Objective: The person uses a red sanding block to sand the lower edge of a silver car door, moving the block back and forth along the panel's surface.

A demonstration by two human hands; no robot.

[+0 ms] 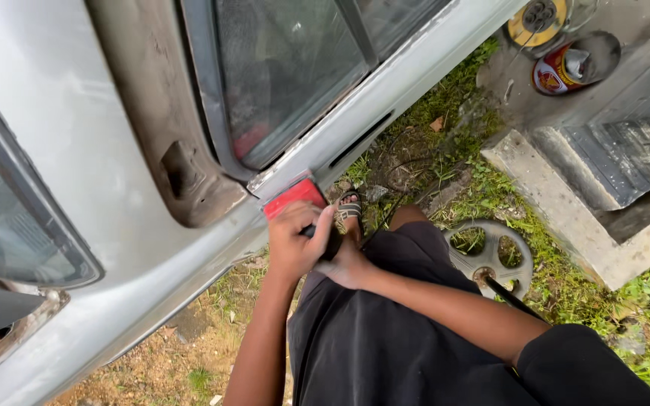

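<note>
Red flat-bodied power tool (296,197) pressed against the grey car body panel (99,150) below the rear window (287,75). Our left hand (295,244) wraps its black handle (328,239); right hand (346,265) closed just beneath it, contents hidden. Sandalled foot (350,210) on grass (445,128); metal wheel (489,256) nearby.

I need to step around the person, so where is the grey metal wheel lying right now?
In the head view the grey spoked metal wheel lies flat on the grass to the person's right, between the black-clothed knee and the concrete slab.
</note>
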